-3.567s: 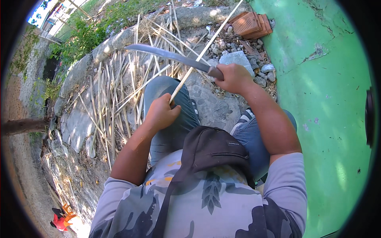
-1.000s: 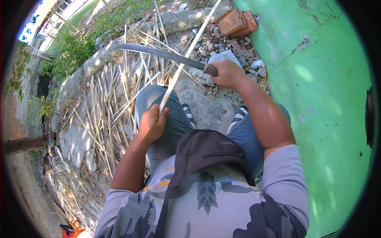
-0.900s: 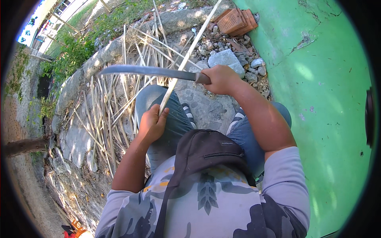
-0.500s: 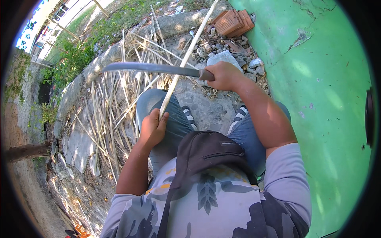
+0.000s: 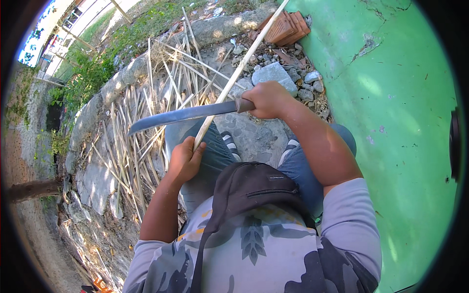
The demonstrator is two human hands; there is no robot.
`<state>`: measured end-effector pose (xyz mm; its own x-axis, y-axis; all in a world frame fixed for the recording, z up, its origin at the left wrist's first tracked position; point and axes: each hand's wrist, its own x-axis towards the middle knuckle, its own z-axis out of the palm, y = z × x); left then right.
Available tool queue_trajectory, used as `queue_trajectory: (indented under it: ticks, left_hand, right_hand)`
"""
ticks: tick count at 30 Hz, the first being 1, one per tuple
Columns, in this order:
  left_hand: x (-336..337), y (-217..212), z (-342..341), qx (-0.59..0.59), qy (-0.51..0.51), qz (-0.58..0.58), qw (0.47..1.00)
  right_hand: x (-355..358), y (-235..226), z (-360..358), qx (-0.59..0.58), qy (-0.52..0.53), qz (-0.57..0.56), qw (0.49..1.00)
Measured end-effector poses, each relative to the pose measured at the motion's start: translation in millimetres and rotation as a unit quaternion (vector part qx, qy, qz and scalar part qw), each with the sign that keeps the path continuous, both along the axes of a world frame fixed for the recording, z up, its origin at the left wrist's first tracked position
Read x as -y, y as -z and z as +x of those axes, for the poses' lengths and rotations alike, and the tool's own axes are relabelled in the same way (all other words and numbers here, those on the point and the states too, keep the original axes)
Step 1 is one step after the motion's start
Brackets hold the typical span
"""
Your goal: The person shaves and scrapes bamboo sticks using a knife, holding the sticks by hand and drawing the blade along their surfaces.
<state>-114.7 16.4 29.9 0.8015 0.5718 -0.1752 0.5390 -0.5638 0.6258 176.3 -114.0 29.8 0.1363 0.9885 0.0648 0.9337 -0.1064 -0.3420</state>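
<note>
Left hand (image 5: pixel 184 160): centre-left of the frame, fingers curled fully around the lower end of a pale stick (image 5: pixel 234 78), resting over the left knee of the blue jeans (image 5: pixel 215 151).

Pale stick: long, straight, light-coloured; runs from the left hand diagonally up and to the right, its far end reaching the reddish bricks (image 5: pixel 287 27) at the top of the frame.

Right hand (image 5: pixel 267 99): upper centre, fingers wrapped tight around the handle of a machete (image 5: pixel 188 114).

Machete: long, dull grey blade extending leftward from the right hand, slightly downward, tip at centre-left. The blade crosses the pale stick just above the left hand; whether edge and stick touch cannot be told.

Surroundings: heap of dry split canes (image 5: pixel 146 122) spread over stony ground at left and upper centre; grey stones (image 5: pixel 276 75) and rubble near the right hand; green painted wall (image 5: pixel 405 122) filling the right side; dark shoulder bag (image 5: pixel 249 185) on the person's chest at lower centre; tree trunk (image 5: pixel 31 189) at the left edge.
</note>
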Motion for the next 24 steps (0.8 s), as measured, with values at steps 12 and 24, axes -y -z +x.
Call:
queue_trajectory:
  ticks: [12,24]
  left_hand:
    - [3.1,8.3,-3.8,0.064,-0.044,-0.033,0.996]
    - [-0.9,11.0,-4.1,0.050,-0.001,-0.007,0.999]
  right_hand:
    - [11.8,-10.5,17.3,-0.044,0.066,0.041,0.996]
    - [20.1,-30.5,28.8,-0.071,0.142,-0.003,0.987]
